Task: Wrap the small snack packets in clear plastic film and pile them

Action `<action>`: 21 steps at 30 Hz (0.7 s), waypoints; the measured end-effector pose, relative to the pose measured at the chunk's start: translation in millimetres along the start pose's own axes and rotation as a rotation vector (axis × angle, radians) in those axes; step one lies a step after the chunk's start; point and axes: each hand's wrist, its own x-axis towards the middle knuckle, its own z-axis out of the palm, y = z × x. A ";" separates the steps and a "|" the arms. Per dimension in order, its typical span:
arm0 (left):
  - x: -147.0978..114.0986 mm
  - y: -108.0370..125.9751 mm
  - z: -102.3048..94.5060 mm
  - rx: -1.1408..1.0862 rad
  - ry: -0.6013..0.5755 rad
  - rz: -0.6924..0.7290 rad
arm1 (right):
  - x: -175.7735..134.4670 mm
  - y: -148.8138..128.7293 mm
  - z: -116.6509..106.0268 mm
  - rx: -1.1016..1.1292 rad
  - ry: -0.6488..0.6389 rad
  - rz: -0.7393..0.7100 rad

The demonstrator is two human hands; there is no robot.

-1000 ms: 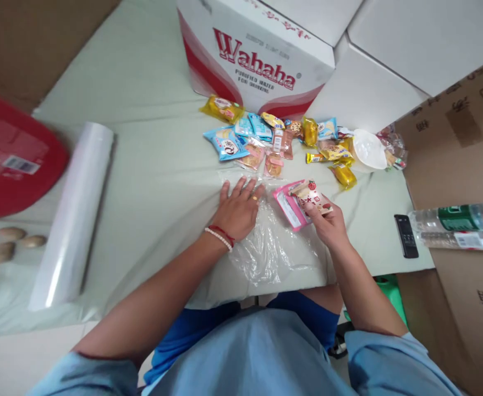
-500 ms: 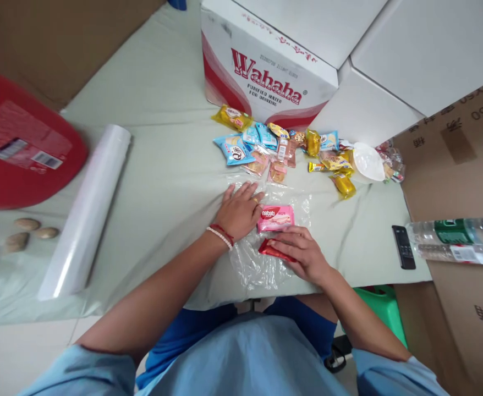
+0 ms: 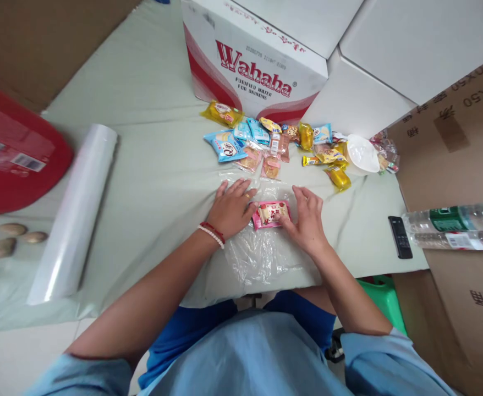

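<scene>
On a clear plastic bag [image 3: 262, 264] lies a pink wafer pack [image 3: 257, 224]. A smaller cream and red snack packet [image 3: 271, 213] rests on top of it. My left hand [image 3: 232, 208] is flat on the bag, fingers stretched out, thumb at the left edge of the pink pack. Wrapped around nothing, my right hand [image 3: 307, 220] is at the right end of the packets with its fingers apart. Its thumb reaches the cream and red packet; whether it presses on it I cannot tell.
Behind the bag, several wrapped snacks [image 3: 247, 132] lie before a Wahaha carton [image 3: 258, 71]. A white bowl [image 3: 363, 155] stands right of them. A plastic roll [image 3: 76, 209] and red container [image 3: 14, 154] are left; a remote [image 3: 400, 237] and bottles [image 3: 468, 218] are right.
The red packet from my right hand now lies on the pink pack, its cream label showing. My right hand has let go and moved up and right. The left hand stays on the bag.
</scene>
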 end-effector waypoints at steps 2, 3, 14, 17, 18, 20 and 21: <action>0.0 -0.3 1.1 0.007 0.007 0.008 | 6.4 -0.3 -6.2 -0.022 -0.126 -0.172; 0.0 -0.2 1.6 0.013 0.009 0.012 | 10.4 -1.4 -8.1 -0.035 -0.224 -0.235; 0.3 4.2 -1.2 0.073 -0.020 0.003 | 16.0 2.6 -12.5 -0.092 -0.369 -0.321; 0.0 4.4 -1.7 0.070 -0.018 0.010 | 10.4 9.0 -18.6 -0.017 -0.309 -0.317; 0.0 4.4 -1.8 0.073 -0.019 0.013 | 9.2 8.3 -17.9 0.000 -0.299 -0.326; 0.0 3.9 -1.9 0.079 -0.025 0.014 | 7.2 3.3 -11.6 0.000 -0.302 -0.337; 0.2 3.4 -1.9 0.081 -0.028 0.012 | 6.1 0.1 -6.5 -0.014 -0.313 -0.334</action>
